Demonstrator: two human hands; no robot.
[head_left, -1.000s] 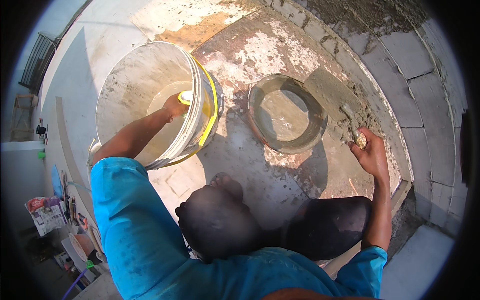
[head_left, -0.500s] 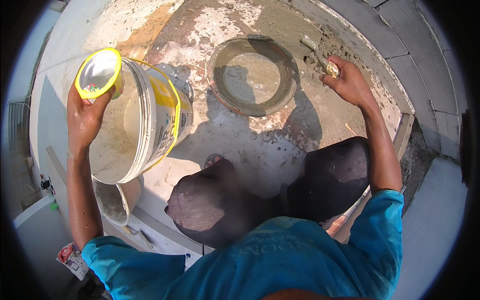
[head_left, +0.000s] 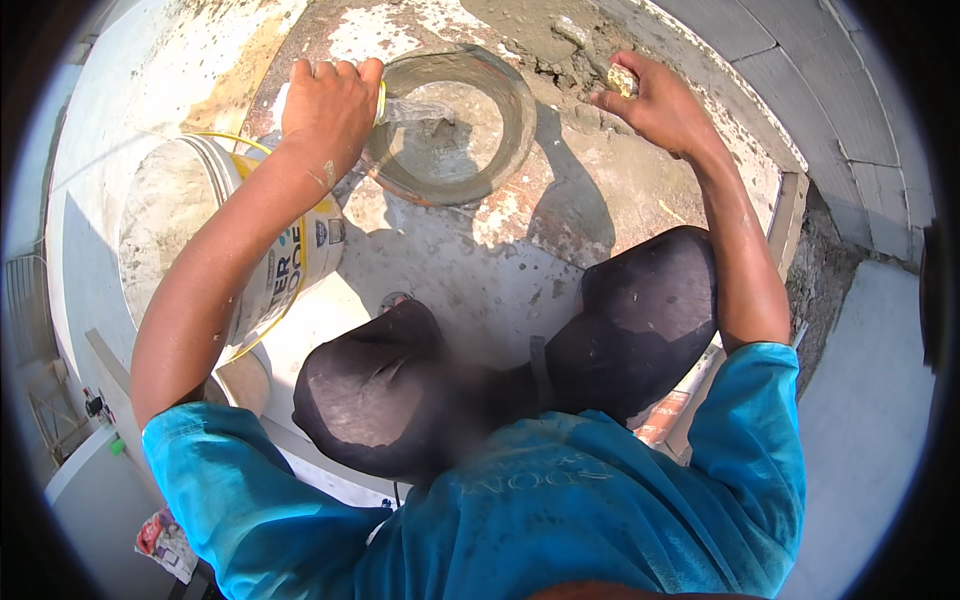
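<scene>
My left hand [head_left: 330, 115] is closed around a small cup with a yellow rim [head_left: 381, 102], tipped at the left side of a round, mortar-smeared basin [head_left: 522, 125]. Water [head_left: 418, 109] streams from the cup into the basin, where a cloudy wet layer covers the bottom. Most of the cup is hidden behind my fingers. My right hand [head_left: 668, 108] grips the handle of a trowel [head_left: 621, 80], to the right of the basin. Its blade is hard to make out against the wet grey mortar [head_left: 568, 68] beyond it.
A large white and yellow bucket [head_left: 322, 240] lies tilted on the left beneath my left forearm. Behind it sits a smaller pail [head_left: 246, 380]. Grey block wall [head_left: 800, 80] runs along the right, above a ledge [head_left: 790, 215]. My bent knees are close to the basin.
My left hand has swung right from above the bucket to the basin and tipped the cup, so water now pours out. My right hand still holds the trowel; the whole view has shifted slightly.
</scene>
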